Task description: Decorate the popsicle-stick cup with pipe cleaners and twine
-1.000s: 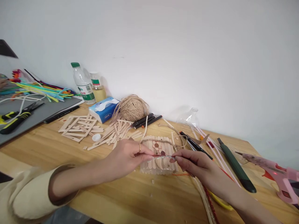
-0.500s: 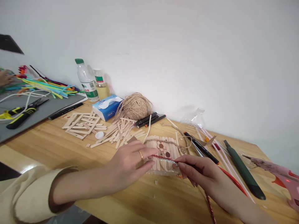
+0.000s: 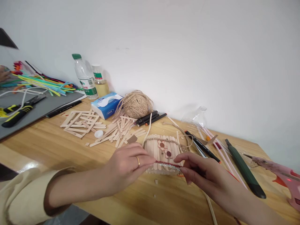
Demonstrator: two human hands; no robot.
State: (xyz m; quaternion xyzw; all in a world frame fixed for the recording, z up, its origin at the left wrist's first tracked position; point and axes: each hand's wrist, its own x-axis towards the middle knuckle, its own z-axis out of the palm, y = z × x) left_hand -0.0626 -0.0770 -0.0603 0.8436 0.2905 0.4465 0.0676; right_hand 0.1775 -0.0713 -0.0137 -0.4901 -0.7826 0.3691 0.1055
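Note:
A small panel of craft sticks [image 3: 152,147] lies on the table, with braided twine along its top and two flower shapes with dark red centres. Across its lower part runs a red and silver tinsel pipe cleaner [image 3: 167,163]. My left hand [image 3: 127,165], with a ring on one finger, pinches the pipe cleaner's left end. My right hand [image 3: 199,172] is at its right end, thumb and forefinger parted, the thumb close to the tip. Whether the thumb touches it is hard to see. The other fingers of that hand are partly hidden.
Loose craft sticks [image 3: 119,128], a twine ball [image 3: 137,104], a tissue pack [image 3: 106,106] and bottles [image 3: 85,78] stand behind to the left. Markers [image 3: 203,147], a dark green cutter [image 3: 245,168] and a pink glue gun [image 3: 276,170] lie to the right. Pliers [image 3: 20,114] rest far left.
The pipe cleaner has come down to the panel's lower part, exposing both flower shapes. My right forefinger and thumb have spread from their pinch. My left hand still pinches its end.

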